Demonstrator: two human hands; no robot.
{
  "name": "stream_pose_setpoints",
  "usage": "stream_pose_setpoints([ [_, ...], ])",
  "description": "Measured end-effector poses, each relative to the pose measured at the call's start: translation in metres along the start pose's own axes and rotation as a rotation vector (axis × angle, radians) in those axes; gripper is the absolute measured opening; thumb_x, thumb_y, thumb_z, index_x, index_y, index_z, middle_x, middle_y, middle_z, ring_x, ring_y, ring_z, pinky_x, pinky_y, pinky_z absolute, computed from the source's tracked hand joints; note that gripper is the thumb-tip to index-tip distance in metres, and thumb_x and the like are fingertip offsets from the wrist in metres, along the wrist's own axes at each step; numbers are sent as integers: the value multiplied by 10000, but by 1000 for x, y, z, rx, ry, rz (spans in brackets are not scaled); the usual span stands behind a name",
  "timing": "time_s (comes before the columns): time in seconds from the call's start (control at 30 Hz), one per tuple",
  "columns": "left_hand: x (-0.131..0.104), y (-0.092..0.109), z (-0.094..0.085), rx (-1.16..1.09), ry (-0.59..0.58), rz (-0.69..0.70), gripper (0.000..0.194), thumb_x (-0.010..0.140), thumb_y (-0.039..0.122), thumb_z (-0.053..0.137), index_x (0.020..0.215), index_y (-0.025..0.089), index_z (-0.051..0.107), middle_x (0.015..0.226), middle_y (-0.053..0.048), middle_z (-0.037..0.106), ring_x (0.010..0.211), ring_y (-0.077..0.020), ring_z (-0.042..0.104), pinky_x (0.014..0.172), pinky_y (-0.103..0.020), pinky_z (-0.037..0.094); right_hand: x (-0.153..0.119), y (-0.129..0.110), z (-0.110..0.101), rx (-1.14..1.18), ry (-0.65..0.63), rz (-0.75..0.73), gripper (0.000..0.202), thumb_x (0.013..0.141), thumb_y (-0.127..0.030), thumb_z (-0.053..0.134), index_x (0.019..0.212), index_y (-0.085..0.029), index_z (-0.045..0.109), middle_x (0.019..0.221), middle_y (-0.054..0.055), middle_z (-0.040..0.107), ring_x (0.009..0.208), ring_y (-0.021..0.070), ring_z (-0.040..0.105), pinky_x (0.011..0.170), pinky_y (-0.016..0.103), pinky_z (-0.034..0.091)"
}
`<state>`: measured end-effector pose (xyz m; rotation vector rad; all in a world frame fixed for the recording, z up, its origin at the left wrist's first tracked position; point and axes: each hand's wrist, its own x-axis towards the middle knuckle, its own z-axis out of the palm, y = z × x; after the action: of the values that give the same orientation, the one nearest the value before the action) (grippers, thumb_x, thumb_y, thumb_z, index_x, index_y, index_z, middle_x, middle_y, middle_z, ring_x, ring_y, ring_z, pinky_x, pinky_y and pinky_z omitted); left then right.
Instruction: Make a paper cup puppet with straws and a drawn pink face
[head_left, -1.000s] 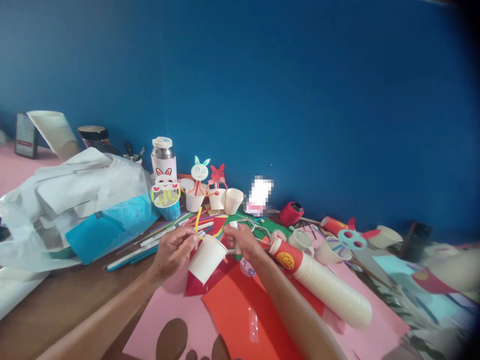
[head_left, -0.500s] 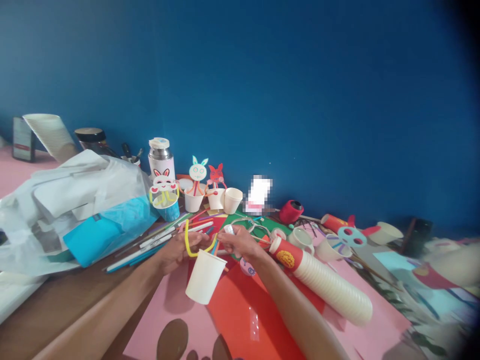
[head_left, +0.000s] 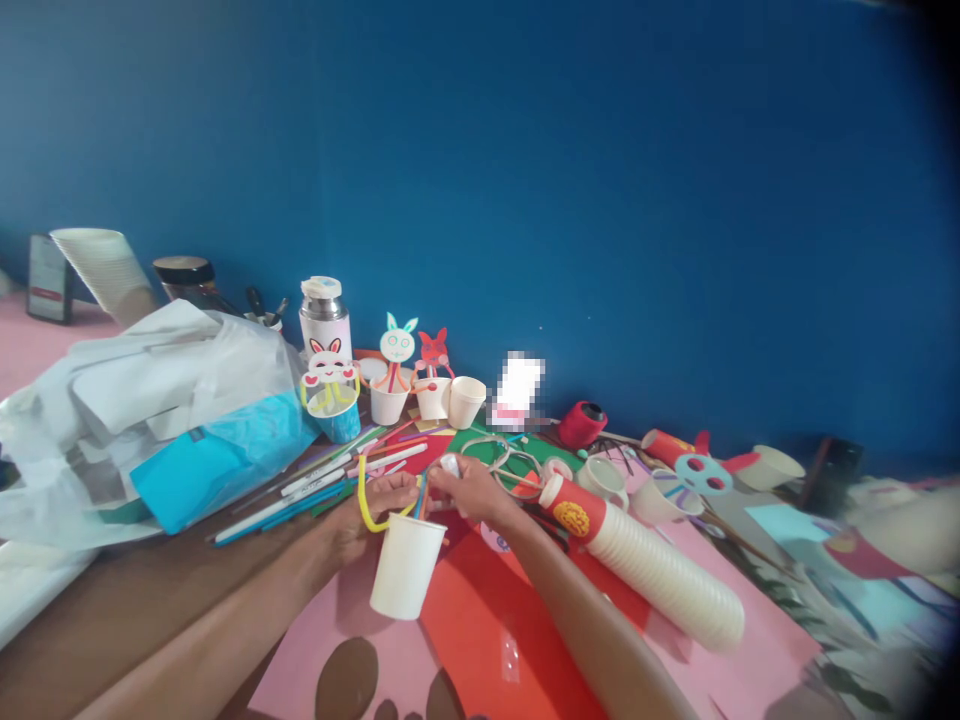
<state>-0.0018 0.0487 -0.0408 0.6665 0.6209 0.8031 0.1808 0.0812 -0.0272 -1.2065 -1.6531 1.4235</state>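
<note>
A white paper cup [head_left: 407, 567] hangs slightly tilted above the coloured sheets. A bent yellow pipe cleaner [head_left: 364, 498] curves out at its left rim, and blue and orange stems [head_left: 421, 497] rise from its mouth. My left hand [head_left: 371, 510] is behind the left rim, fingers closed at the pipe cleaners; the exact grip is partly hidden. My right hand [head_left: 472, 487] is closed just above the right rim, fingertips close to the stems. A small white-ended object [head_left: 449, 465] pokes out of its fingers; its kind I cannot make out.
Finished cup figures [head_left: 389, 400] stand along the wall beside a thermos [head_left: 324, 320]. Markers [head_left: 315, 480] and a plastic bag [head_left: 187, 370] lie left. A long stack of paper cups [head_left: 660, 575] lies right, near a mug [head_left: 602, 482]. Pink and red sheets [head_left: 487, 610] cover the table.
The cup has sunk a little and stands more upright. The yellow pipe cleaner has dipped to the left. Both hands have come closer together over the rim.
</note>
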Motion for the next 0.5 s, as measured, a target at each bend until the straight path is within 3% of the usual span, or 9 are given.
stream_pose_setpoints([
  [0.17, -2, 2, 7, -35, 49, 33, 194, 743, 241, 750, 893, 144, 676, 734, -34, 691, 613, -146, 637, 647, -270, 507, 0, -12, -23, -76, 171, -73, 349, 890, -442, 459, 713, -179, 605, 656, 5, 589, 603, 132, 527, 516, 217, 375],
  [0.27, -2, 3, 11, -18, 88, 62, 196, 752, 254, 744, 912, 155, 688, 775, -43, 706, 675, -162, 661, 715, -285, 512, -5, -21, -30, -109, 265, -132, 397, 896, -523, 432, 772, -187, 604, 679, 15, 604, 577, 141, 532, 512, 233, 380],
  [0.4, -2, 3, 11, 100, 94, 81, 262, 768, 337, 723, 959, 159, 694, 908, -84, 710, 841, -245, 664, 728, -312, 508, -11, -30, -23, -11, 270, -249, 402, 888, -570, 439, 812, -191, 548, 659, 10, 611, 503, 125, 519, 498, 236, 404],
  [0.5, -1, 2, 11, 139, 79, 77, 289, 866, 342, 622, 1093, 163, 625, 1097, -83, 639, 947, -242, 624, 789, -360, 516, -15, -34, -12, 105, 225, -322, 348, 881, -542, 484, 843, -198, 522, 698, 17, 630, 552, 133, 562, 543, 245, 455],
])
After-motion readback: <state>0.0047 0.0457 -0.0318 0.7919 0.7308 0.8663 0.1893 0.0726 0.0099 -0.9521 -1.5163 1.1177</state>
